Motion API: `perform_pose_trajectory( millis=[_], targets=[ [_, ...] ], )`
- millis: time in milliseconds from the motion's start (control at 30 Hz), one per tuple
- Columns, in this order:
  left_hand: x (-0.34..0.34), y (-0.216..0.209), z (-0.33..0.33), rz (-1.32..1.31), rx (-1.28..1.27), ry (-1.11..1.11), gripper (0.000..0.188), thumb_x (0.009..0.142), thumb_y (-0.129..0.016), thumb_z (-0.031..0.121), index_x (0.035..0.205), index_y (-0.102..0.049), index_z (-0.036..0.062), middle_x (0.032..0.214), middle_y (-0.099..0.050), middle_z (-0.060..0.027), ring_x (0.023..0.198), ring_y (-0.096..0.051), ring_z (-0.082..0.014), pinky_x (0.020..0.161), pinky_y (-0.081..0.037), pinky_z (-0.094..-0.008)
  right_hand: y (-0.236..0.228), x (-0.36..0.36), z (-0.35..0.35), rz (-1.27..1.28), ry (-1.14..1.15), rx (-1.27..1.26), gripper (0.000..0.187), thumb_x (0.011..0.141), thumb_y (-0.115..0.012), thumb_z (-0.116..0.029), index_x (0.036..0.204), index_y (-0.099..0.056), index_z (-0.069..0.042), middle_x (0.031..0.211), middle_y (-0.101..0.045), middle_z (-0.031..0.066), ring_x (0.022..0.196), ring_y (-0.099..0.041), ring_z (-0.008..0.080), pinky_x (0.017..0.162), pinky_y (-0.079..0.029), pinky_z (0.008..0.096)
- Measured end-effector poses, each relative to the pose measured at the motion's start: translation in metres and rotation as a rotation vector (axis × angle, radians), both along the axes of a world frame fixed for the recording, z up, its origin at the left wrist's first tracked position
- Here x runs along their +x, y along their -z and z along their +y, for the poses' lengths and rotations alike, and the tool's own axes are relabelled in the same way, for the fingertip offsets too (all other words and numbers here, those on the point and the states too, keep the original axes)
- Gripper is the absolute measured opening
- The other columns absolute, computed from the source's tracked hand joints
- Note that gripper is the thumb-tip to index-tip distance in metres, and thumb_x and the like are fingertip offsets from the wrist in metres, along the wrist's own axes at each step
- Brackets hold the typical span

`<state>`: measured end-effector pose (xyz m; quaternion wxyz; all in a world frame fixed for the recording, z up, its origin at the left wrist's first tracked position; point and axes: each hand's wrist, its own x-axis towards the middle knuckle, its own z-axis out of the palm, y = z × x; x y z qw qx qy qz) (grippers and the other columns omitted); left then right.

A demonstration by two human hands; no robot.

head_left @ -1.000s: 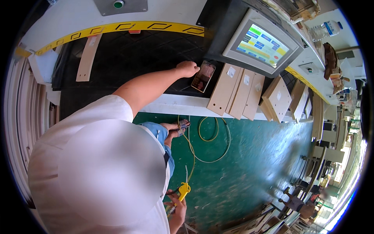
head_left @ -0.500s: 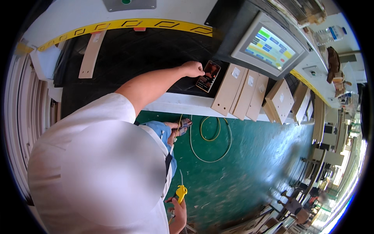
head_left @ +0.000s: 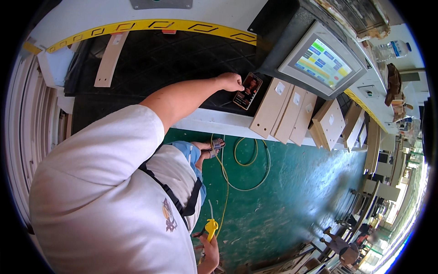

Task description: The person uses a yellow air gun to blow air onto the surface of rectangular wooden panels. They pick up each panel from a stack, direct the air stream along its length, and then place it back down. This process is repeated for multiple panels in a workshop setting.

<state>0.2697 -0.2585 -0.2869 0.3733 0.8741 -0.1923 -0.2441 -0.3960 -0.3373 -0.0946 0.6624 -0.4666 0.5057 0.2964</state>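
A phone (head_left: 248, 91) with a lit screen lies on the black work surface (head_left: 159, 64), close to its near edge. My left hand (head_left: 231, 82) is at the phone's side with fingers curled in; I see nothing in them, and whether the fingertips touch the phone is unclear. Low down at my side, my right hand (head_left: 210, 249) grips a yellow air blow gun (head_left: 211, 227) with a pale nozzle. Several light wooden boards (head_left: 271, 107) with drilled holes and white labels lie just right of the phone, jutting past the edge.
A control panel with a lit screen (head_left: 325, 63) stands over the boards. A single board (head_left: 107, 66) lies at the far left, under a yellow guard strip (head_left: 155, 25). Coiled hose (head_left: 255, 187) lies on the green floor. A person (head_left: 342, 246) is in the distance.
My left hand has edged slightly nearer the phone. The view has shifted a little, and a yellow hose now shows beside the blow gun. The boards have not moved.
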Motion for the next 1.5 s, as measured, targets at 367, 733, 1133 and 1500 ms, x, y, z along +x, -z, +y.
perform_pose_trajectory(
  millis=[367, 733, 1133, 1500],
  targets=[
    [0.002, 0.003, 0.002, 0.011, -0.017, 0.020, 0.037, 0.084, -0.082, 0.043, 0.098, -0.075, 0.0092, 0.103, -0.077, -0.0126, 0.099, -0.072, -0.0295, 0.086, -0.055, -0.0402, 0.035, -0.010, 0.002, 0.039, -0.131, 0.029, 0.039, 0.099, -0.061, -0.005, 0.136, -0.050, -0.003, 0.111, -0.068, 0.0104, 0.106, -0.070, 0.0227, 0.070, -0.066, 0.0411],
    [-0.007, 0.002, -0.012, -0.063, 0.081, -0.124, 0.042, 0.093, -0.069, 0.050, 0.098, -0.074, 0.0085, 0.102, -0.077, -0.0145, 0.097, -0.073, -0.0348, 0.085, -0.056, -0.0450, 0.010, 0.000, -0.007, -0.112, -0.051, 0.059, 0.037, 0.100, -0.063, -0.007, 0.135, -0.050, -0.004, 0.110, -0.068, 0.0077, 0.105, -0.069, 0.0197, 0.065, -0.063, 0.0345],
    [-0.002, 0.018, 0.003, -0.028, -0.103, -0.079, 0.033, 0.098, -0.066, 0.040, 0.104, -0.074, 0.0084, 0.098, -0.077, -0.0106, 0.093, -0.073, -0.0280, 0.082, -0.055, -0.0412, -0.021, 0.016, -0.030, 0.035, -0.315, -0.062, 0.035, 0.099, -0.061, -0.005, 0.133, -0.053, -0.003, 0.106, -0.069, 0.0077, 0.098, -0.070, 0.0210, 0.067, -0.060, 0.0329],
    [0.001, 0.022, 0.005, -0.014, -0.118, -0.025, 0.029, 0.094, -0.073, 0.038, 0.104, -0.075, 0.0102, 0.102, -0.077, -0.0105, 0.098, -0.072, -0.0273, 0.085, -0.055, -0.0386, -0.120, 0.048, -0.051, 0.172, -0.187, -0.236, 0.030, 0.100, -0.068, -0.018, 0.129, -0.066, -0.012, 0.090, -0.063, -0.0007, 0.077, -0.055, 0.0080, 0.064, -0.046, 0.0313]
  ],
)
